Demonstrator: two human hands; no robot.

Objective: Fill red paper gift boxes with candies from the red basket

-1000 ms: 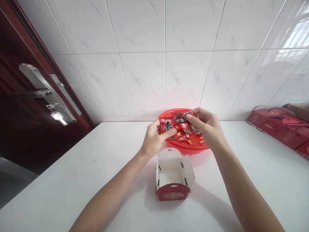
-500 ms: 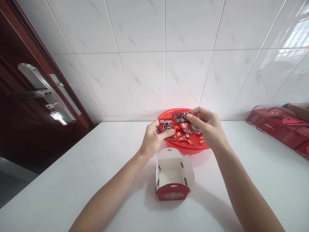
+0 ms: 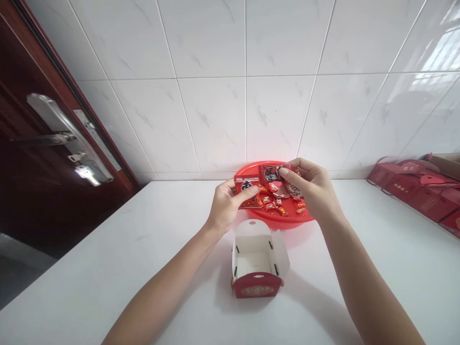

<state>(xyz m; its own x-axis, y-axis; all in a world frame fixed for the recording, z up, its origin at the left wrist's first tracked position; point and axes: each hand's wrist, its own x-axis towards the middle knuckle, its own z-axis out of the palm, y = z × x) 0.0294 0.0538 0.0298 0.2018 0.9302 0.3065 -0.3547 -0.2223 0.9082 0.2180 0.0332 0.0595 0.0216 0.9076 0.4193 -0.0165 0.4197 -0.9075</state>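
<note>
My left hand (image 3: 229, 200) is closed on a red snack packet (image 3: 247, 184) with black lettering, thumb across its front. In my right hand (image 3: 312, 184) I pinch red wrapped snacks: a dark-centred red packet (image 3: 270, 173), with a paler printed packet (image 3: 293, 188) just below my thumb. Both hands are over a red plastic basket (image 3: 278, 223), where several small red-wrapped candies (image 3: 273, 203) lie. Nearer to me stands an open red gift box (image 3: 258, 285), white inside, its flaps up and nothing visible in it.
The white table (image 3: 151, 239) meets a tiled wall (image 3: 215, 120). Several red gift boxes (image 3: 413, 189) stand along the right edge. At the left is a dark red door (image 3: 32, 191) with a metal handle (image 3: 53, 139) and keys (image 3: 87, 175).
The packet in my left hand has shifted slightly left, and its lettering is now more covered by my thumb. My right hand has moved very slightly right. The box stays put.
</note>
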